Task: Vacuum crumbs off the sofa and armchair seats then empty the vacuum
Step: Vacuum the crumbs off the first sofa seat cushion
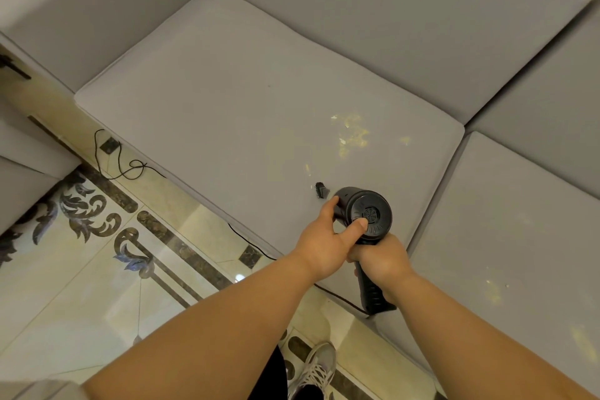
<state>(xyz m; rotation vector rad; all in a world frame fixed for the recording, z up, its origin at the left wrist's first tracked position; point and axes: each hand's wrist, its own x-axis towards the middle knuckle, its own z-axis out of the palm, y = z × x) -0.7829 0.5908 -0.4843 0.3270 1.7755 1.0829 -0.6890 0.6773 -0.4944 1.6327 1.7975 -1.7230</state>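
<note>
**Holding the vacuum over the sofa seat**

Holding is done with both hands: the black handheld vacuum (365, 214) is kept above the front part of the grey sofa seat cushion (227, 101). The right hand (381, 261) is wrapped around the handle of the vacuum, with the fingers closed tightly on it, and the lower end of the handle sticks out below the hand. The left hand (324, 243) is placed on the round body; its thumb is pressed on the vented rear cap and its fingers are curled over the far side, so this grip is closed on the body too. The nozzle (321, 190) is seen just past the left fingers, very near the cushion; whether it touches the fabric cannot be told from this angle.

Pale yellow crumbs (352, 133) are scattered on the same cushion, a little beyond the nozzle and toward the backrest. More crumbs (493, 291) are seen on the neighbouring seat cushion (519, 221) on the right. A black cord (120, 159) is lying in a loop on the patterned tile floor (97, 269) beside the sofa base, and it runs along the front edge toward the vacuum. At the bottom edge, a grey laced shoe (316, 370) is standing on the floor.
</note>
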